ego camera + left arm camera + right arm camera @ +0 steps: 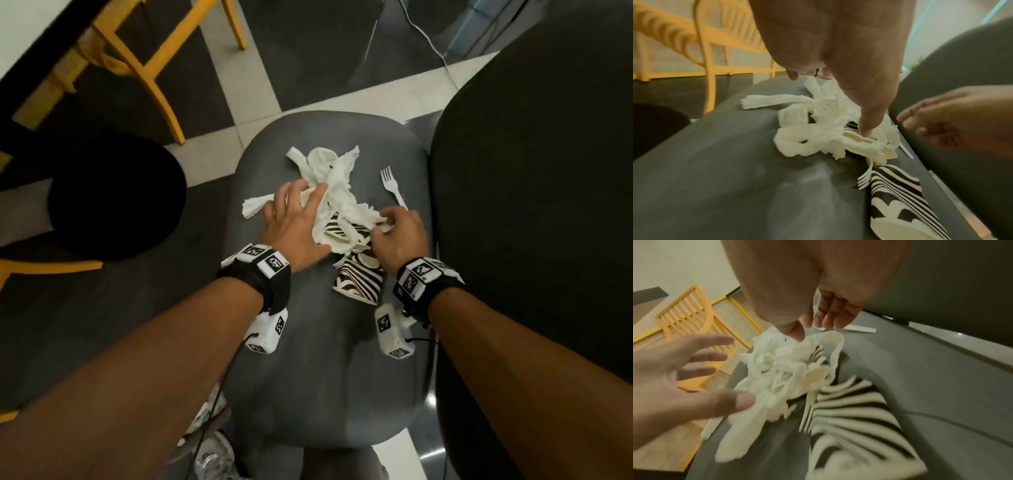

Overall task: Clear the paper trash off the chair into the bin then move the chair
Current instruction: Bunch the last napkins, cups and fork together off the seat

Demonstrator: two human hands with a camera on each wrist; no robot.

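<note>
Crumpled white paper napkins (337,171) (818,129) (772,369) lie in a heap on the grey chair seat (308,359). A brown-and-white striped paper cup (359,284) (900,203) (855,418) lies on its side nearer me. Another striped cup (337,228) is half buried under the napkins. My left hand (294,216) (684,369) rests spread on the heap's left side, its thumb pressing the paper. My right hand (394,233) (813,327) pinches the heap's right end between thumb and fingers. One white plastic fork (390,185) lies by the right hand, and another fork (864,178) by the cup. No bin is in view.
A large dark rounded surface (531,205) stands close against the chair's right side. A black round seat (113,198) and a yellow wooden chair (137,68) are to the left. A white cable (428,37) runs over the tiled floor behind. My shoes (212,455) are below the seat.
</note>
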